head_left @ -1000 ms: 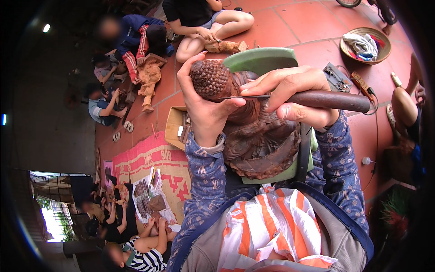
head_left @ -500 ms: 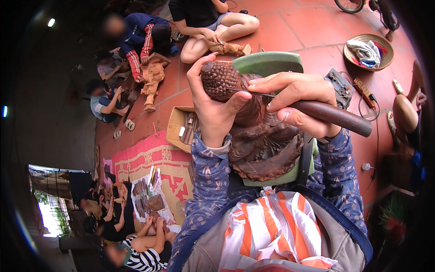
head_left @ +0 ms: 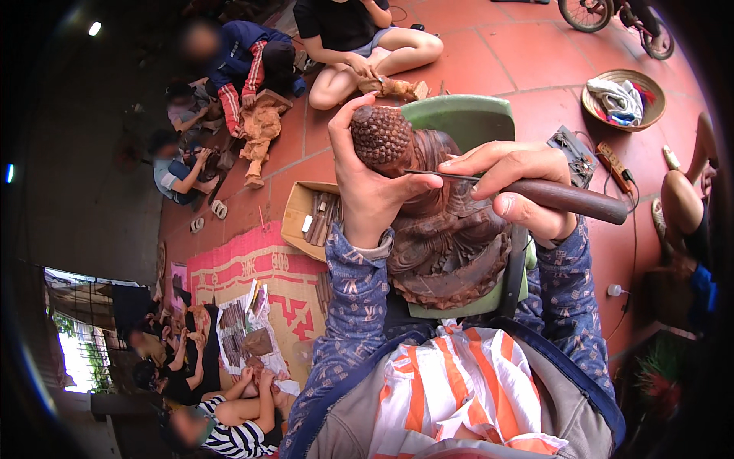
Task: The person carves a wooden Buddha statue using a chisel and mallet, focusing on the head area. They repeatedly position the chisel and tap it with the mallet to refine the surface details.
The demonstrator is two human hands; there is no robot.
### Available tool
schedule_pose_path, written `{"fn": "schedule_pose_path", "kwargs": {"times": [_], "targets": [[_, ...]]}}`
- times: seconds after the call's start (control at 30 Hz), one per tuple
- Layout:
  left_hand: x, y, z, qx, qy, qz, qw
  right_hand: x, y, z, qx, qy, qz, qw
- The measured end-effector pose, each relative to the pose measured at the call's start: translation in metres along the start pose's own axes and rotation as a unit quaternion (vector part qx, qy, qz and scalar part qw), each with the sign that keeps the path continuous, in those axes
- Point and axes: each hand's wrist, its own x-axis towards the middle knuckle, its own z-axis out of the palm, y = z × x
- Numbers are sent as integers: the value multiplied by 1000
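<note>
A dark brown wooden Buddha statue [head_left: 447, 229] with a knobbed head leans in front of me against a green plastic chair [head_left: 466, 115]. My left hand [head_left: 367, 180] is wrapped round the side of its head, fingers behind and thumb across toward the face. In my right hand [head_left: 527, 180] is a carving tool [head_left: 566, 199] with a thick dark wooden handle and a thin metal shaft. The shaft points left at the statue's face, and its end lies by my left thumb. Whether the tip touches the wood is hidden.
A cardboard box [head_left: 300, 218] of wooden-handled tools stands left of the statue. Beyond it lies a red and tan mat [head_left: 252, 260]. A woven basket [head_left: 650, 115] with cloths and a power strip [head_left: 614, 164] are at right. Several people sit carving nearby, one beside a pale wooden figure [head_left: 260, 134].
The statue's head and my left hand appear slightly farther right and lower. The carving tool's handle now lies a little flatter, still in my right hand. The whole view has shifted slightly.
</note>
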Motion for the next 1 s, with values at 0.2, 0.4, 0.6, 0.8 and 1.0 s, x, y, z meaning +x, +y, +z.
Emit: {"fn": "schedule_pose_path", "kwargs": {"times": [0.2, 0.4, 0.6, 0.8, 1.0], "targets": [[0, 0, -2, -7, 13, 80, 997, -16, -4, 13, -2, 55, 55, 997], [-47, 10, -21, 190, 79, 247, 947, -31, -2, 19, 0, 34, 12, 999], [-78, 28, -22, 285, 33, 239, 928, -45, -5, 50, 108, 92, 111, 984], [-69, 28, -26, 285, 65, 243, 925, -48, -13, 55, 172, 85, 128, 973], [-35, 8, -32, 86, 146, 143, 975, -38, 4, 38, 17, 113, -31, 993]]}}
